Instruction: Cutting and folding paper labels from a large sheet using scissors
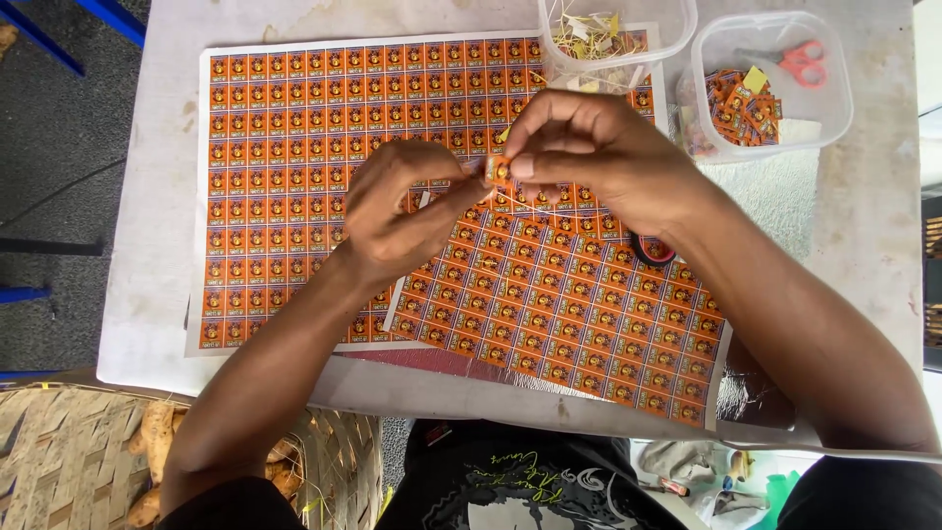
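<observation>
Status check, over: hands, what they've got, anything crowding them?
Left hand, right hand pinch one small orange label. Printed label sheets beneath. Tape roll beside right wrist.

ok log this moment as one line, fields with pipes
left hand: pinches small orange label | right hand: pinches same label | under: printed label sheets | behind: tub with scissors

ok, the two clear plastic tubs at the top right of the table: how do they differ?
The left tub holds pale yellowish paper scraps; the right tub holds a pile of small orange labels, a yellow piece and red-handled scissors. The left tub is cut off by the frame's top edge; the right tub shows whole. The left tub overlaps a printed sheet; the right tub stands on the bare table. Both are clear, lidless, round-cornered.
</observation>
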